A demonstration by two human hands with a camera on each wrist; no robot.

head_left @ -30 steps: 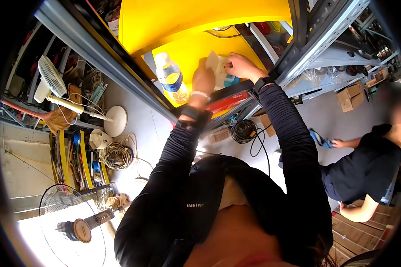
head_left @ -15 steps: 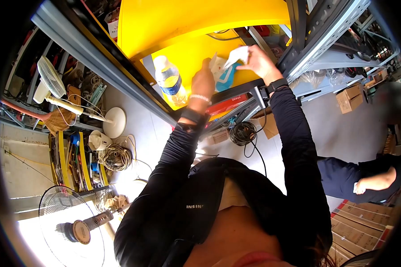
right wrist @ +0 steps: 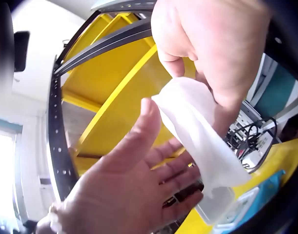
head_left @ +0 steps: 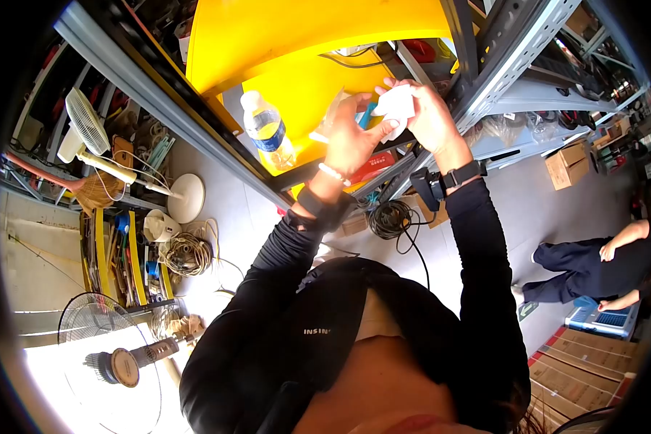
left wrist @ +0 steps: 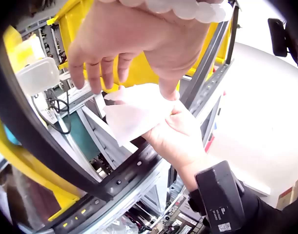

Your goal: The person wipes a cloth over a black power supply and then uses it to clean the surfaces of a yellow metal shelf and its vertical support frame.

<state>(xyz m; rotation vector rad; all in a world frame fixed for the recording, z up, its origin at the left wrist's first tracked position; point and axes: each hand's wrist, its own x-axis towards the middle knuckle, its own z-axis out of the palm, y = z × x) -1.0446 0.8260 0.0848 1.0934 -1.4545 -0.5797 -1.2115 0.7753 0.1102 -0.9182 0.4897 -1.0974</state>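
My right hand holds a thin white wipe, gripping it between thumb and fingers. In the right wrist view the wipe hangs down in folds from that hand. My left hand, wearing a beaded bracelet, faces the wipe with its fingers spread. Its thumb is right at the wipe's edge in the left wrist view. Behind the hands lies a blue wipes pack with its pale plastic lid raised, on a yellow shelf. A clear bottle with a blue label stands on the shelf, left of my left hand.
Dark metal posts frame the yellow shelf. Black cable lies behind the pack. On the floor are a coiled cable and a white standing fan. Another person is at the right, near stacked cartons.
My right hand has pulled the wipe from the pack and brought it nearer my body. My left hand has left the pack and turned toward the wipe. The other person has moved.
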